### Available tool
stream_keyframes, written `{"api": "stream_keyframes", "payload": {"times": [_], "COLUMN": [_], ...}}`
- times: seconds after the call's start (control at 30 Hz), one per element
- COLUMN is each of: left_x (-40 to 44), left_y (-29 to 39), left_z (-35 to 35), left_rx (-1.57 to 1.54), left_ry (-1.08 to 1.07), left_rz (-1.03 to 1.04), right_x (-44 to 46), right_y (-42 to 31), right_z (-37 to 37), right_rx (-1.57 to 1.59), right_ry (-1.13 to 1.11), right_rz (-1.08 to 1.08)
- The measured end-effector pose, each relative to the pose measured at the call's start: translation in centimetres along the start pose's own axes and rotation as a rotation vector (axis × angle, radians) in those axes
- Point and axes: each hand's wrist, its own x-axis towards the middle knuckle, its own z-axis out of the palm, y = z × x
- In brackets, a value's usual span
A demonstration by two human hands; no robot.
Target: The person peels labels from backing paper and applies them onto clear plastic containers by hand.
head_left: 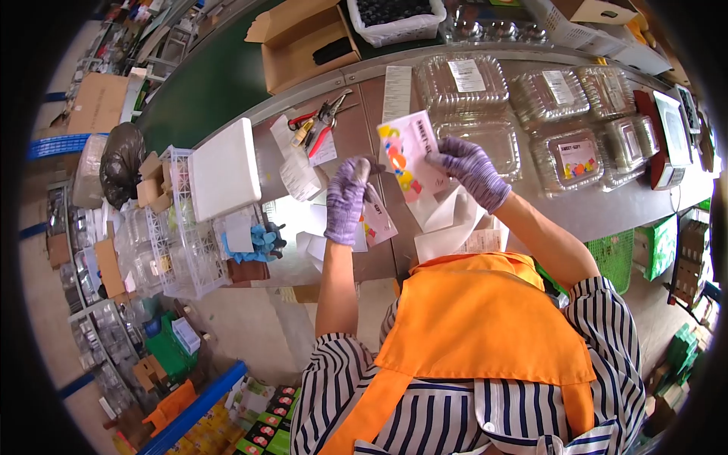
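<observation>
My right hand (472, 173), in a purple knitted glove, pinches the right edge of a printed label (415, 158) with colourful fruit shapes and lettering, held up over the metal table. To its left, my left hand (346, 201) is closed in a matching glove, with thumb and fingertips pressed together. What those fingers hold is hidden. A second label (377, 221) with the same print shows just beside the left palm; whether it is gripped or lies underneath I cannot tell. White backing paper (447, 216) curls below the right hand.
Several clear plastic clamshell boxes (462, 82) stand at the back right, one with a fruit-print label (578, 158). Cutters and pliers (322, 125) lie back left near a white foam lid (225, 168). A cardboard box (303, 49) sits beyond. A scale (671, 140) stands far right.
</observation>
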Motion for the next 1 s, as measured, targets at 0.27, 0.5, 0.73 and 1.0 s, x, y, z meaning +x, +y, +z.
{"api": "stream_keyframes", "payload": {"times": [0.27, 0.5, 0.73, 1.0], "left_x": [-2.4, -2.7, -3.5, -3.5], "left_y": [-0.7, -0.1, 0.9, -0.2], "left_z": [4.2, 4.7, 4.6, 4.9], "left_rx": [0.099, -0.030, 0.007, 0.212], "left_ry": [-0.309, -0.331, -0.338, -0.210], "left_rz": [-0.048, -0.008, 0.080, 0.232], "right_x": [-1.9, -3.8, -4.1, -5.0], "right_y": [-2.5, -3.2, -3.4, -3.2], "right_z": [0.3, 0.6, 0.5, 0.0], "right_rx": [-0.903, -1.045, -1.010, -1.146], "right_ry": [0.327, -0.080, -0.068, -0.099], "right_rz": [-0.677, -0.820, -0.822, -0.715]}}
